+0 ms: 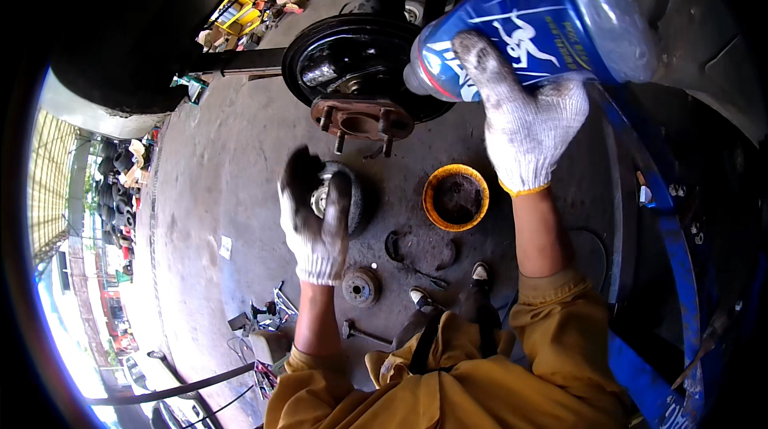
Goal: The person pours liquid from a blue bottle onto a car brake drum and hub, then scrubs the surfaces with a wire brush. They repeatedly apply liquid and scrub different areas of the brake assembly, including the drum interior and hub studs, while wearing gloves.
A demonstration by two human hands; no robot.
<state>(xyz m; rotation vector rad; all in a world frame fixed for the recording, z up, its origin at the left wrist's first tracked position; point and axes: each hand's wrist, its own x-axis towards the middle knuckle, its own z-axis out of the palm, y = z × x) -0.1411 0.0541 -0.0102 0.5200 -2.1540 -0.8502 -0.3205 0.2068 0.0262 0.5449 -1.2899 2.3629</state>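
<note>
My right hand (532, 113), in a stained white knit glove, is clenched round a clear plastic bottle with a blue label (552, 21). Bottle is up and right of the landmark, a rust-brown round steel hub with studs (326, 115); it's tilted, narrow end down-left toward the glossy black round metal plate (324, 57) directly behind the hub. Can't tell if bottle and plate touch.

My left hand (316, 229), matching glove, blackened fingertips, is below-left of the hub: loose grip, released, thumb and fingers apart, fingers blurred. In view it overlaps a dark round wheel-like part with a pale centre (354, 201), below the hub.

Also below the hub: orange-yellow round tub with dark contents (485, 197), off to the right; dark curved metal piece (392, 246); grey round metal drum (361, 288); lower yet, a dark long-handled hammer (368, 336).
</note>
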